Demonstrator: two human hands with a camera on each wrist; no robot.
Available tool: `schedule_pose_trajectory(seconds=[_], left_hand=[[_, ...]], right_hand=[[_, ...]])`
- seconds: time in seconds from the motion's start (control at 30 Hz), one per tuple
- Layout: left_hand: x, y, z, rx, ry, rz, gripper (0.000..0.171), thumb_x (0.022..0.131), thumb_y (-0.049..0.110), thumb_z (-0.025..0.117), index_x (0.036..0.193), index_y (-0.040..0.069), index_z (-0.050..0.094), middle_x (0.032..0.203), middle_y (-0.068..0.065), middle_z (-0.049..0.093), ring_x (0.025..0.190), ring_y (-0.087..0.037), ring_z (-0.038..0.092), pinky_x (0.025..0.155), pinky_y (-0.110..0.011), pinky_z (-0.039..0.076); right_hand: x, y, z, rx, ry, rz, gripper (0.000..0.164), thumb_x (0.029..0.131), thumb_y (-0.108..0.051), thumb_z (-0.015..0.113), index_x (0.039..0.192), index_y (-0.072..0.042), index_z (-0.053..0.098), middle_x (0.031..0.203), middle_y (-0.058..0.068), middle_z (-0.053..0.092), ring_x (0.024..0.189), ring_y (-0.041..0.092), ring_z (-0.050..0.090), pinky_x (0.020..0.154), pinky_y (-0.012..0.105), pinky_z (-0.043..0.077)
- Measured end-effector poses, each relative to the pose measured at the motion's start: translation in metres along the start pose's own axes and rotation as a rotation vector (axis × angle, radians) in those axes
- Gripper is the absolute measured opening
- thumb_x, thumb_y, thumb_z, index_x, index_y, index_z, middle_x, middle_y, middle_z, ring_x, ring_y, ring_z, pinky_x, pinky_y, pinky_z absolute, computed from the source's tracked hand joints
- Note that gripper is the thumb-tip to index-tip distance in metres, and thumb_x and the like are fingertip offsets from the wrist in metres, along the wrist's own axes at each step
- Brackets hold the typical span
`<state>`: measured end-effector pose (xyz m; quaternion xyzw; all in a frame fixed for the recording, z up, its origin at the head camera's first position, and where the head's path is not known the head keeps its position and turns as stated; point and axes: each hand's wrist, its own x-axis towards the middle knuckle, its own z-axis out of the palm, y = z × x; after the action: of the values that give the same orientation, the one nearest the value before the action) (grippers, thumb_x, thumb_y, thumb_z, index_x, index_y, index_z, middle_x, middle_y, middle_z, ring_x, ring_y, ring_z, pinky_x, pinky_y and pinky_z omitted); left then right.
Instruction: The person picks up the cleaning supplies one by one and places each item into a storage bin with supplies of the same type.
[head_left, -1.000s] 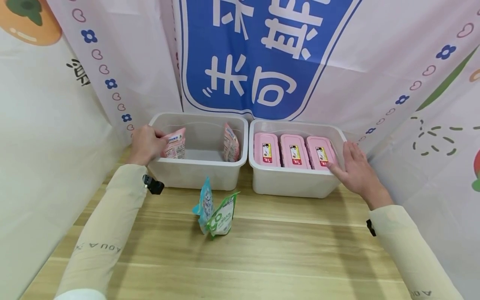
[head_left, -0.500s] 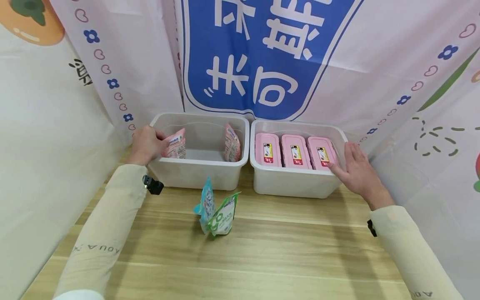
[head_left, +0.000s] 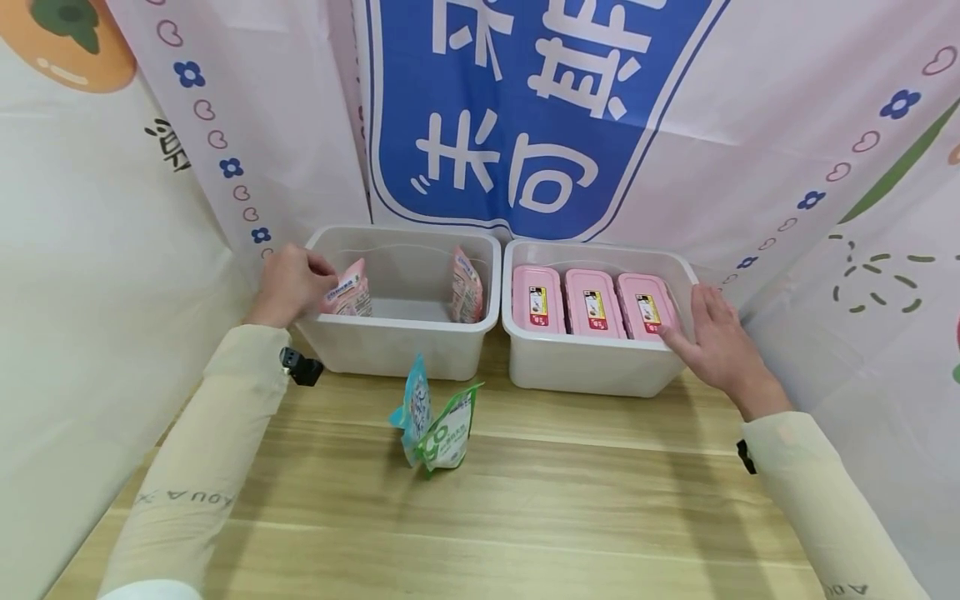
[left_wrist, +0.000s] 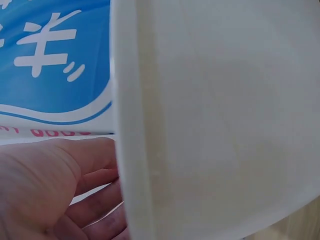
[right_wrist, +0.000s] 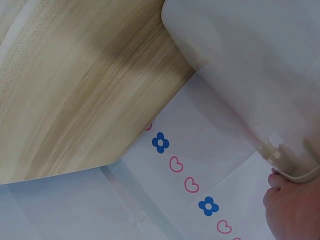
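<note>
The left hand [head_left: 288, 285] reaches over the left rim of the left light-grey bin [head_left: 405, 327], fingers bent, beside a pink printed pouch [head_left: 351, 296]. Whether the fingertips pinch that pouch is unclear; in the left wrist view the bin wall [left_wrist: 225, 115] hides them. A second pink pouch [head_left: 467, 287] stands inside at the right wall. The right hand [head_left: 720, 350] rests with extended fingers along the right rim of the right bin [head_left: 585, 362], thumb spread over its front corner. Several pink lidded boxes [head_left: 594, 304] stand in a row there.
A blue pouch [head_left: 415, 408] and a green-and-white pouch [head_left: 450, 433] stand close together on the wooden table [head_left: 562, 500], in front of the left bin. Printed cloth [head_left: 480, 108] hangs behind the bins, and pale cloth walls rise on both sides.
The left hand has shifted slightly left and up. The left pink pouch now leans more to the left. The right hand stays at its rim; the view has turned a little.
</note>
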<state>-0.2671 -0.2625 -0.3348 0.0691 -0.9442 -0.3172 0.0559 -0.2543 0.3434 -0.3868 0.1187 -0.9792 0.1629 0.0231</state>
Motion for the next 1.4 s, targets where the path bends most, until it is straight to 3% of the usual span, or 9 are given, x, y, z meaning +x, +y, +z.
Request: schedule_pose_trajectory(seconds=[0.23,0.5,0.9,1.13,1.4], left_hand=[[-0.006,0.007,-0.008,0.027,0.064,0.074,0.022,0.097,0.011,0.072,0.11,-0.004,0.078,0.111,-0.029,0.076,0.099,-0.041,0.071,0.087,-0.052,0.061],[-0.02,0.015,-0.017,0.071,0.047,0.09,0.025,0.096,0.015,0.072,0.111,-0.003,0.078,0.11,-0.026,0.078,0.101,-0.04,0.073,0.085,-0.051,0.063],[-0.045,0.03,-0.028,0.12,-0.044,0.133,0.03,0.095,0.024,0.076,0.11,-0.001,0.08,0.11,-0.023,0.079,0.102,-0.037,0.071,0.076,-0.042,0.06],[-0.06,0.036,-0.032,0.129,-0.122,0.181,0.033,0.095,0.028,0.077,0.11,-0.001,0.081,0.109,-0.021,0.08,0.099,-0.034,0.073,0.066,-0.028,0.055],[-0.084,0.047,-0.03,0.123,-0.196,0.205,0.033,0.095,0.031,0.077,0.114,0.004,0.081,0.112,-0.019,0.08,0.098,-0.031,0.073,0.066,-0.027,0.055]], right_hand=[[-0.001,0.001,0.0,-0.018,-0.007,0.004,0.099,0.107,-0.052,0.047,0.166,0.004,-0.009,0.175,0.03,-0.009,0.163,0.051,-0.004,0.13,0.07,0.005],[0.0,0.0,0.0,-0.04,-0.001,-0.013,0.098,0.108,-0.054,0.044,0.166,0.004,-0.01,0.174,0.03,-0.01,0.163,0.051,-0.004,0.131,0.068,0.002],[-0.001,-0.003,0.0,-0.052,-0.006,-0.01,0.099,0.108,-0.057,0.041,0.165,0.008,-0.008,0.173,0.033,-0.008,0.162,0.054,-0.002,0.131,0.069,0.004],[-0.001,-0.004,0.001,-0.046,-0.007,-0.007,0.099,0.108,-0.056,0.042,0.165,0.007,-0.008,0.173,0.032,-0.008,0.162,0.053,-0.003,0.131,0.069,0.003],[-0.001,-0.001,0.001,-0.038,0.005,-0.02,0.099,0.107,-0.057,0.041,0.164,0.009,-0.006,0.173,0.034,-0.007,0.162,0.053,-0.002,0.131,0.068,0.003]])
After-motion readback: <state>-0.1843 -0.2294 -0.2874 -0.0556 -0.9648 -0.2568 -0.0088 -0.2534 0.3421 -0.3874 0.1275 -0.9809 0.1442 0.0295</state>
